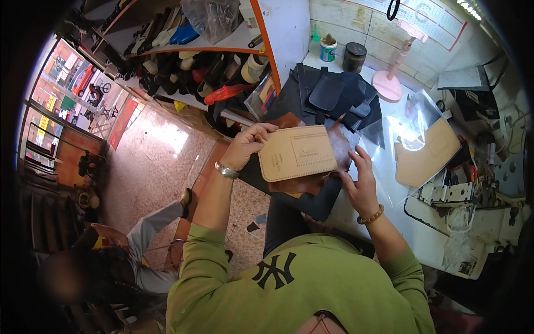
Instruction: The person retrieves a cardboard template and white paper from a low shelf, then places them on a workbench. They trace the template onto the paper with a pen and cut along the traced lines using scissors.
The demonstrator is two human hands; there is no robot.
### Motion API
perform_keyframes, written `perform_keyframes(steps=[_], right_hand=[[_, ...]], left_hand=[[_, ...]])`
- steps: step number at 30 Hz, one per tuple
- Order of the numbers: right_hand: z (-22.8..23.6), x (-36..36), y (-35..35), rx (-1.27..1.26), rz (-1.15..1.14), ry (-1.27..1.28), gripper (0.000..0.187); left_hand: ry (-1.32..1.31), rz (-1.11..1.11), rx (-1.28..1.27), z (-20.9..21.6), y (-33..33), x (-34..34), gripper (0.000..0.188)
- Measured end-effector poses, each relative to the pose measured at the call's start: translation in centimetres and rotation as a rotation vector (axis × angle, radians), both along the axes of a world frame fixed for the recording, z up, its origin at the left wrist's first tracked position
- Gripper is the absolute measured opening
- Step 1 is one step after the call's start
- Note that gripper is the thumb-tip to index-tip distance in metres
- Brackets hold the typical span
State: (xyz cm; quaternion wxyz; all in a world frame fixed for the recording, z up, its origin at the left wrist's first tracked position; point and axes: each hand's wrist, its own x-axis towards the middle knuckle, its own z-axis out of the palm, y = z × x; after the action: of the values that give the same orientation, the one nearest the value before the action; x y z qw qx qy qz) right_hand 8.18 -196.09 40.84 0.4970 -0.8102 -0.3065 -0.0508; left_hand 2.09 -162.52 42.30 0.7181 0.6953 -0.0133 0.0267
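- A tan panel (297, 151) is held above the table (420, 236), in front of the body; small holes are seen along its edge.
- By the left hand (247, 146), the upper left corner of the panel is pinched, with thumb and fingers closed on it.
- The right hand (361, 183) is placed near the right end of the panel, its thumb and fingers curved and a little apart; whether an edge is gripped by them cannot be told.
- Under the panel, brown leather (297, 185) is seen, and lower, a black sheet (320, 207) reaches over the table edge.
- Behind the panel, dark pieces (327, 93) are piled on the table.
- Beyond them a dark jar (354, 58), a small pot (328, 51) and a pink stand (387, 86) are placed.
- On the right, a tan board (428, 158) is partly covered by a clear sheet (381, 147).
- On the left, many shoes (185, 34) are kept on a shelf (236, 40).
- At the lower left, a seated person (153, 239) is seen.
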Motion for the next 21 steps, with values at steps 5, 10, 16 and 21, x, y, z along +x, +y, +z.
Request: perform_keyframes(steps=[5,10,16,21], right_hand=[[-1.8,1.1,1.9,0.15,0.106,0.54,0.052],[-3.4,1.5,2.6,0.162,0.129,0.545,0.049],[-1.7,1.5,2.9,-0.154,0.091,0.289,0.048],[-0.2,1.9,3.5,-0.365,0.116,0.162,0.047]], left_hand=[[0.032,-0.043,0.07,-0.9,-0.6,-1.0,0.015],[0.015,0.193,0.563,-1.8,-3.1,-1.2,0.024],[-0.041,0.639,0.728,-2.5,-6.1,-2.6,0.033],[-0.079,0.772,0.629,-3.7,-6.6,-2.8,0.033]])
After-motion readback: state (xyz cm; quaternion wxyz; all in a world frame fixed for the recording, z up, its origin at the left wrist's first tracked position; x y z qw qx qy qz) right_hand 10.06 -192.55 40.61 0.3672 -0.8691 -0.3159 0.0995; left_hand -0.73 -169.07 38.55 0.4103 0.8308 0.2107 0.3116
